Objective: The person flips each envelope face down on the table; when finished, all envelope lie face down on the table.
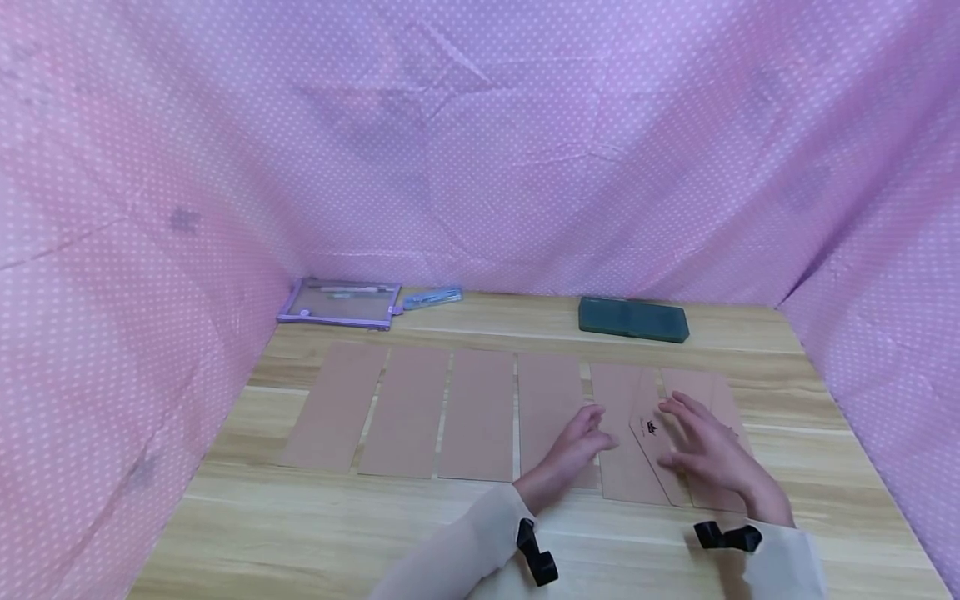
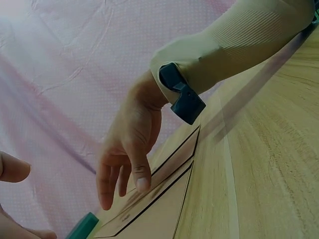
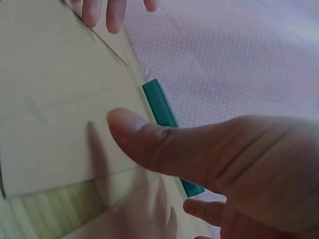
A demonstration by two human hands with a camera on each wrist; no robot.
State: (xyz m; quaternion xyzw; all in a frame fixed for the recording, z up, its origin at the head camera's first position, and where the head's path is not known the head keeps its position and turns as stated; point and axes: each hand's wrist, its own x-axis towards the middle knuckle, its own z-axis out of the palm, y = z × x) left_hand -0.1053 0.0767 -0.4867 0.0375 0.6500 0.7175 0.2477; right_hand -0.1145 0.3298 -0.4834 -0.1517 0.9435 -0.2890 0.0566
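Several flat brown kraft-paper envelopes lie side by side in a row on the table. The second from the right has its pointed flap facing up, with a small black crown print. At the row's right end is another envelope, partly covered by my right hand. That hand hovers over these two, fingers loosely bent, nothing held. My left hand is above the plain fourth envelope, with thumb and fingers apart and holding nothing. In the right wrist view, the right thumb hangs above the paper.
Along the table's back edge lie a purple-edged clear zip pouch with pens, a light-blue slim item and a dark green case. Plain envelopes continue to the left. Pink dotted cloth encloses the table.
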